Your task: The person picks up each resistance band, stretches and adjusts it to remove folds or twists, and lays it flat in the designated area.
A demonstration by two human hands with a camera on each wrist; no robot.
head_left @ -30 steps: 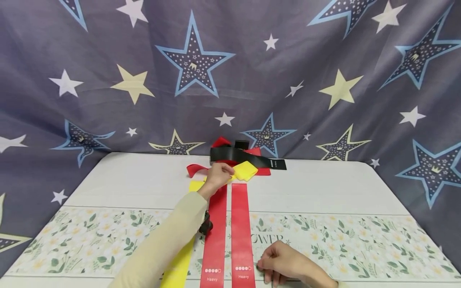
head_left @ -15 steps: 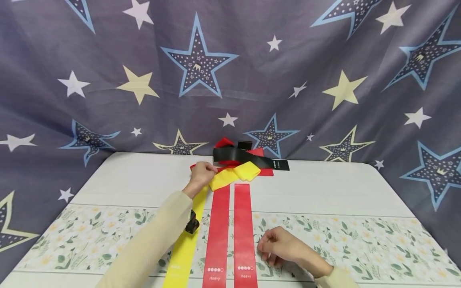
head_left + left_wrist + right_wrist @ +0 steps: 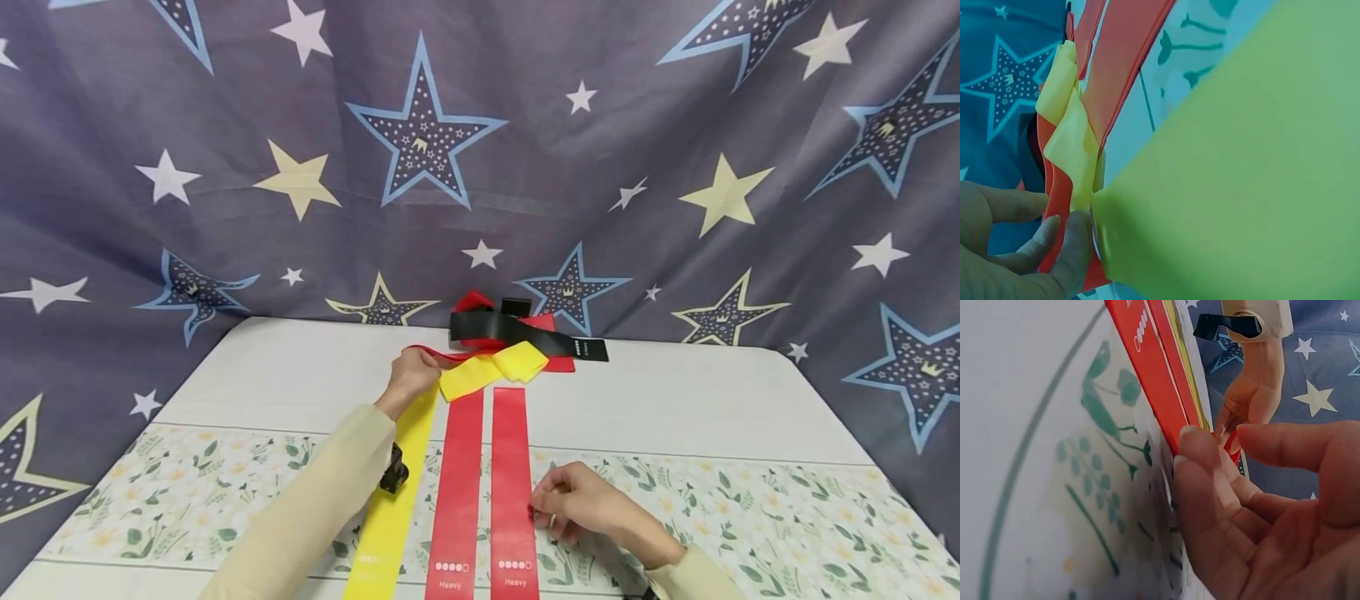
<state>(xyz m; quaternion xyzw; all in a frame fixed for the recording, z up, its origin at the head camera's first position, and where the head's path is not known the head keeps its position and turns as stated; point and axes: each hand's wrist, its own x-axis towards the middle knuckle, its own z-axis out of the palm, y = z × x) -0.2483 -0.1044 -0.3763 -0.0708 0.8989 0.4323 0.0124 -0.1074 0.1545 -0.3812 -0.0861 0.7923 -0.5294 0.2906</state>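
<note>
The left hand point(image 3: 408, 379) pinches the yellow band's point(image 3: 393, 492) far end, left of the red bands point(image 3: 457, 483); the right hand point(image 3: 581, 508), loosely curled, touches their edge. Pulling may drag the pile point(image 3: 517, 337).

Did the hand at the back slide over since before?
Yes. The left hand slid leftward, off the red bands onto the far end of the yellow band.
</note>
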